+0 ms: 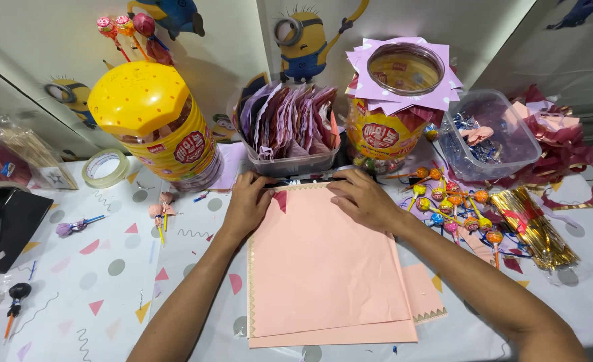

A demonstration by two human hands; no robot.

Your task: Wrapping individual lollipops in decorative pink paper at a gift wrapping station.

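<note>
Pink paper sheets (323, 268) lie flat on the table (95, 281), stacked; they look light, floppy and easily creased, best held at the edges. Left hand (248, 201) and right hand (360, 198) press their far edge, fingers together and flat. Beyond sits a clear tub of wrappers (290, 131).

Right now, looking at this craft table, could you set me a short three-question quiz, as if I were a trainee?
1. True or false: both hands press on the stack of peach paper sheets.
2. Which stands left of the clear tub of folded purple papers: A) big yellow-lidded candy jar, B) clear bin of scraps?
3. What lies beside the right hand, on its outer side?

Key: 1 true, left hand too. 2 A. 3 loose wrapped lollipops.
</note>
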